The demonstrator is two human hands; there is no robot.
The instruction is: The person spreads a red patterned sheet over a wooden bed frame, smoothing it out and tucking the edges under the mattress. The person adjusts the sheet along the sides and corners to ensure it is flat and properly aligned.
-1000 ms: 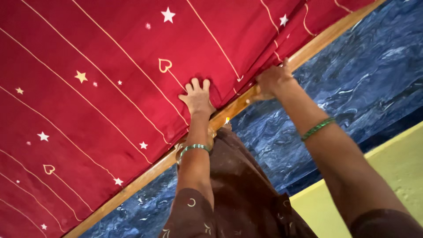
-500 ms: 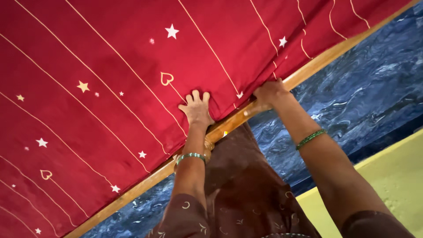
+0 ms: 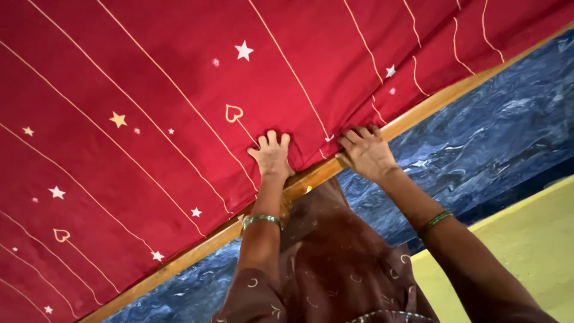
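Observation:
A red bedsheet with thin cream stripes, stars and hearts covers a mattress that fills most of the head view. My left hand lies flat on the sheet at its near edge, fingers spread a little, holding nothing. Just right of it my right hand curls over the sheet's edge and grips the fabric where it meets the wooden bed frame. Both wrists carry green bangles. The two hands are about a hand's width apart.
The wooden frame runs diagonally from lower left to upper right. Below it lies a blue marbled floor. A yellow-green surface sits at the lower right. My brown patterned garment hangs between my arms.
My right hand has slid left along the sheet's edge toward my left hand. The left hand has stayed pressed on the sheet at the edge. The view has shifted slightly.

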